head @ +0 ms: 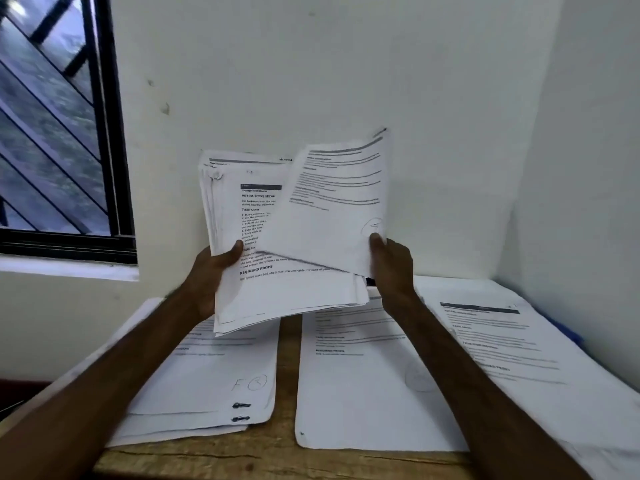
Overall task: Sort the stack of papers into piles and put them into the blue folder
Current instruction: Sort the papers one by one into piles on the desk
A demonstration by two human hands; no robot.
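Forearms (104,375) cover piles (214,386); stack (277,292) half-hides left hand (207,271), right hand (391,265) pinches sheet (329,220) (blurred).

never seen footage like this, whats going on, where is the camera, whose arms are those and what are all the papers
There is no machine here. A person wears a camera on the head, so this one picture looks forward and down along their own arms.

The left hand grips a thick stack of papers, held up in front of the wall. The right hand pinches the lower corner of a single sheet, which is fanned off the front of that stack.

Below is a wooden table with three lots of printed pages: a left pile, a middle pile and a right pile. A blue edge peeks out beyond the right pile. It may be the folder, but little of it shows. A barred window is on the left.
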